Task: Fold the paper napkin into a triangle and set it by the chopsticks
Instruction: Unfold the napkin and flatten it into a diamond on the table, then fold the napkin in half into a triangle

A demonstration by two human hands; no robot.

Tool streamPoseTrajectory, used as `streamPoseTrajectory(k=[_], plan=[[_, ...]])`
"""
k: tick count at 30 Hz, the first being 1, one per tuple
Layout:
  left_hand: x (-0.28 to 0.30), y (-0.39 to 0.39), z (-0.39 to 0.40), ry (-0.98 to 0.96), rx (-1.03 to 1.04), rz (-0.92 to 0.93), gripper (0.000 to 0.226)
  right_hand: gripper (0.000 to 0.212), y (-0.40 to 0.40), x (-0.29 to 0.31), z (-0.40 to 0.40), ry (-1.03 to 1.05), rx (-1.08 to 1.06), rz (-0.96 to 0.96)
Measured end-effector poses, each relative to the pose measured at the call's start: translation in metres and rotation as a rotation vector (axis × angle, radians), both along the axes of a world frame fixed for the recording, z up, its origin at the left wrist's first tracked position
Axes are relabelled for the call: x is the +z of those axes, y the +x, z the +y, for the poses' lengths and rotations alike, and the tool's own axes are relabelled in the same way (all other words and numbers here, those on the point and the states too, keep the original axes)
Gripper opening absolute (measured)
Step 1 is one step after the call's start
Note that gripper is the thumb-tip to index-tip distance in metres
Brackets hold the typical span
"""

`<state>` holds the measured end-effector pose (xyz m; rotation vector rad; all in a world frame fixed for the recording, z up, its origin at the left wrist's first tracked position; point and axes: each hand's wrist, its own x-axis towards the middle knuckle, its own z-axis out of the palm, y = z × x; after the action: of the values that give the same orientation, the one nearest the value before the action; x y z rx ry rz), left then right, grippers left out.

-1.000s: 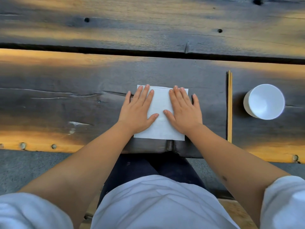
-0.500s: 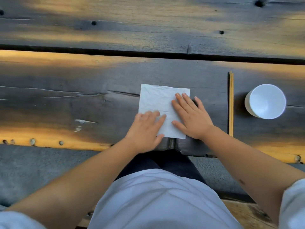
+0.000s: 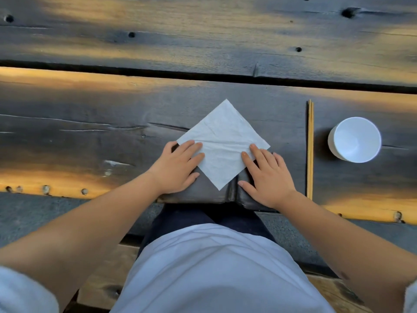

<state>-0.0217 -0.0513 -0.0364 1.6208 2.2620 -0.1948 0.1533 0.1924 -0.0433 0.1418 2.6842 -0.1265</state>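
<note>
A: Where's the paper napkin [image 3: 222, 141]?
B: Flat on the dark wooden bench [image 3: 90, 123], unfolded, sitting as a diamond: one corner points away from the person, one points back toward the near bench edge. A faint crease runs across it from left corner to right corner.

A: Hands?
B: Both flat, palms down, fingers spread, nothing gripped. Left hand [image 3: 178, 168] has its fingertips on the napkin's left corner, the rest of the hand on the bench. Right hand [image 3: 266, 175] has its fingertips on the right corner, thumb on bare wood below the napkin's lower right edge.

A: Chopsticks [image 3: 310, 150]?
B: A pair lying side by side, touching, running straight away from the person, to the right of the right hand. Apart from the napkin, bare wood between them.

A: Anything else?
B: White cup [image 3: 355, 140] upright, right of the chopsticks, near but not touching. Looks empty.
</note>
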Motion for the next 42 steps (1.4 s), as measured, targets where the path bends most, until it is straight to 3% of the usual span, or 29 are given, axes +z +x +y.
streamPoseTrajectory(k=[6,11,18,25,33,37,42], plan=[[-0.002,0.007,0.001,0.087,0.046,-0.003,0.055,0.078,0.006,0.003,-0.014,-0.007,0.024,0.064],[-0.013,0.028,-0.007,-0.063,0.009,-0.002,0.081,0.084,0.005,-0.002,-0.014,-0.039,0.112,0.019],[-0.014,0.028,-0.009,-0.069,0.066,-0.041,0.082,0.078,0.013,-0.009,0.004,0.011,0.087,-0.051],[-0.02,0.021,0.013,-0.066,0.292,-0.055,0.08,0.081,-0.016,-0.015,-0.016,-0.028,-0.021,-0.027],[-0.019,0.015,-0.002,-0.102,0.229,-0.055,0.084,0.083,-0.002,-0.016,0.01,-0.036,-0.077,-0.042],[-0.011,0.023,0.01,-0.028,0.165,-0.084,0.087,0.088,-0.005,-0.008,0.0,-0.055,-0.043,0.033],[-0.012,0.04,0.015,0.025,-0.052,-0.152,0.084,0.059,-0.007,-0.004,-0.022,-0.108,0.076,0.213]])
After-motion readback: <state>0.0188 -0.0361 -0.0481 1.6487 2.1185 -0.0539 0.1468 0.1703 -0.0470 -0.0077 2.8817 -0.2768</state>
